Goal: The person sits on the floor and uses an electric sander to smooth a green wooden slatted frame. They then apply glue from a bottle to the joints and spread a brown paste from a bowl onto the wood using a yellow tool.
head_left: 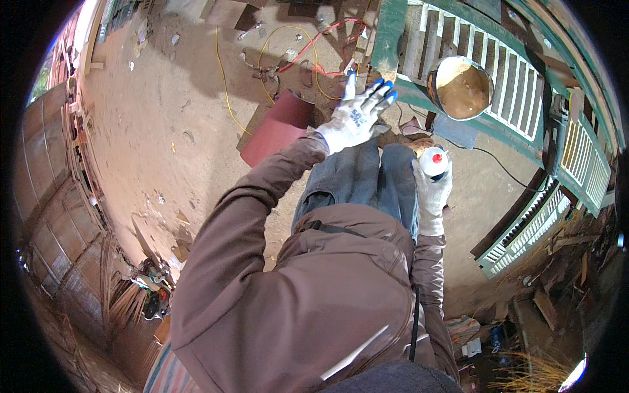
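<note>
My left hand (357, 119), in a white work glove with blue fingertips, stretches forward with its fingers spread. Nothing shows in its grasp. It hovers near the corner of a green wooden frame with white slats (452, 46); whether the fingertips touch that frame I cannot tell. Low at my right side, my gloved right hand (431, 193) is wrapped round a white bottle (431, 161) with a red cap, held upright. Beyond that hand, a round bucket (488, 105) with brown matter inside sits on the slatted frame.
A curved dark red sheet (278, 128) lies on the dirt floor left of my legs. Yellow and red cords (223, 78) trail ahead, and a black cable (498, 162) runs at the right. More slatted panels (527, 229) stand to the right.
</note>
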`<state>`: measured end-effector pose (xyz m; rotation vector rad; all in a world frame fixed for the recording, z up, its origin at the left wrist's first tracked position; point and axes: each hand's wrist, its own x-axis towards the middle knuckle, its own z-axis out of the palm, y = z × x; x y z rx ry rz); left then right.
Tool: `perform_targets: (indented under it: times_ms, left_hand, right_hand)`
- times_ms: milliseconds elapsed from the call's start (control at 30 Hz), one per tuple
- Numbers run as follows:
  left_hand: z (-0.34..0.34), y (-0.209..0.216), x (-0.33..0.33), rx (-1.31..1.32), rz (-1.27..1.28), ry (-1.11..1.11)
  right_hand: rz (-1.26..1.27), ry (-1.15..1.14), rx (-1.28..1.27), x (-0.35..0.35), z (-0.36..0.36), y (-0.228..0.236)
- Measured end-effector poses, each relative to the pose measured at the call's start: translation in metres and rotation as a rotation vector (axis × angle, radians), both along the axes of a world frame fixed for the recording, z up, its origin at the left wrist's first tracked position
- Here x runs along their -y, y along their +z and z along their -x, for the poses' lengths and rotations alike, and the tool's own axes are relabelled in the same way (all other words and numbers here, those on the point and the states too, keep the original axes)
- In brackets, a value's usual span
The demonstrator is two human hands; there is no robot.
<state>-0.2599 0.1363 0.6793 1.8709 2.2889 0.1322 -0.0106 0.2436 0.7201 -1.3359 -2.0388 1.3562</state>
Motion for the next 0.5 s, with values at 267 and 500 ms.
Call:
perform_targets:
  times_ms: [267,500]
  left_hand:
    - [-0.002,-0.008,-0.019,-0.033,-0.026,0.148]
    - [-0.002,-0.008,0.019,0.075,-0.083,0.322]
  right_hand:
    - [0.059,0.008,-0.030,0.002,0.003,-0.003]
    - [-0.009,0.040,0.008,0.003,0.003,-0.006]
